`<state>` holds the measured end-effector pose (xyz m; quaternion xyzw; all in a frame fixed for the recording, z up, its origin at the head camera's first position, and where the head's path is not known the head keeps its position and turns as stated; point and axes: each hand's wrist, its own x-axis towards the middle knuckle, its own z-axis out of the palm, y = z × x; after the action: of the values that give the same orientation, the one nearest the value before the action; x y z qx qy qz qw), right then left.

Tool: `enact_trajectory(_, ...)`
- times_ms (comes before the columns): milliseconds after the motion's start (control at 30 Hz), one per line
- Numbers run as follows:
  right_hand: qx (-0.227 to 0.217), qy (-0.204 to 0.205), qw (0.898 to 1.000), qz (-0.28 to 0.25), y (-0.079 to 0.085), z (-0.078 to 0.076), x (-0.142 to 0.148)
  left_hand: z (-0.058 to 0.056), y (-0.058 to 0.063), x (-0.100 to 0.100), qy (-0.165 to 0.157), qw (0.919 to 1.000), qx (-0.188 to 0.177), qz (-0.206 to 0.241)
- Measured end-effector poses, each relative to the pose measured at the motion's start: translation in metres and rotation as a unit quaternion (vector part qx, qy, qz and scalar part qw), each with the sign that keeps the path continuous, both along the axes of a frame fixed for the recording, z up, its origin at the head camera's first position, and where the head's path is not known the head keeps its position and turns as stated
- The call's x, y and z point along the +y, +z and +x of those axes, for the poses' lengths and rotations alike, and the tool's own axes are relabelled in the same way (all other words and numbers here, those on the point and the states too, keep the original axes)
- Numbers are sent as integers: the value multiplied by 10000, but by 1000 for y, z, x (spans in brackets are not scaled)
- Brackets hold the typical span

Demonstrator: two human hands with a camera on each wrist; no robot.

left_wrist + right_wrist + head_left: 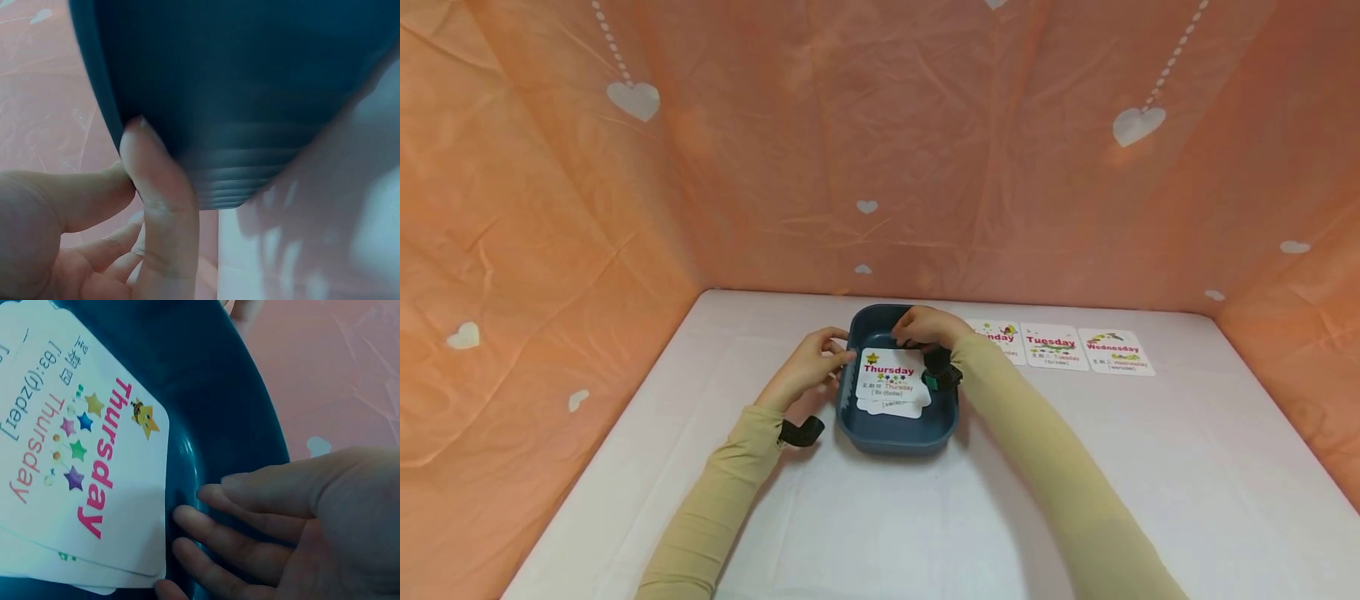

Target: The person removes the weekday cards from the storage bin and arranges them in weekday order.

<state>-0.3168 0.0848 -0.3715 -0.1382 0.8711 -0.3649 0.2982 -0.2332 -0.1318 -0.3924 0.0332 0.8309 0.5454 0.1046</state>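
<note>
left hand [808,367] pinching the bin [891,430], right hand [929,325] empty, loose-fingered, i'd edge-lift the likely light, stiff thursday card [891,377]

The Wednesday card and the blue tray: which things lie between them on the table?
In the head view, the Tuesday card and, nearer the tray, another card partly hidden by the right sleeve.

- Place is looking like a makeshift draped booth; room type beyond is staying unclear.
- Creased orange-pink sheeting [760,217] is hanging at back and both sides, showing white hearts [634,101].
- White-covered tabletop [865,525] is filling the space between.
- Black wrist-worn devices [802,432] are hinting at a recording setup.
</note>
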Motion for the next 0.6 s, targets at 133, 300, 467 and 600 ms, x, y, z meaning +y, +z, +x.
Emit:
enact_trajectory(133,58,53,9999,151,1,0,0,1,1,0,-8,10000,-4,19)
enact_trajectory(300,116,110,9991,382,-1,-3,-1,0,0,0,-6,10000,-7,0)
enact_trajectory(467,232,262,9977,575,-3,-6,-2,0,1,1,-24,10000,-9,18)
enact_trajectory(600,276,319,9974,589,-4,-7,-1,0,1,2,-43,10000,-3,30)
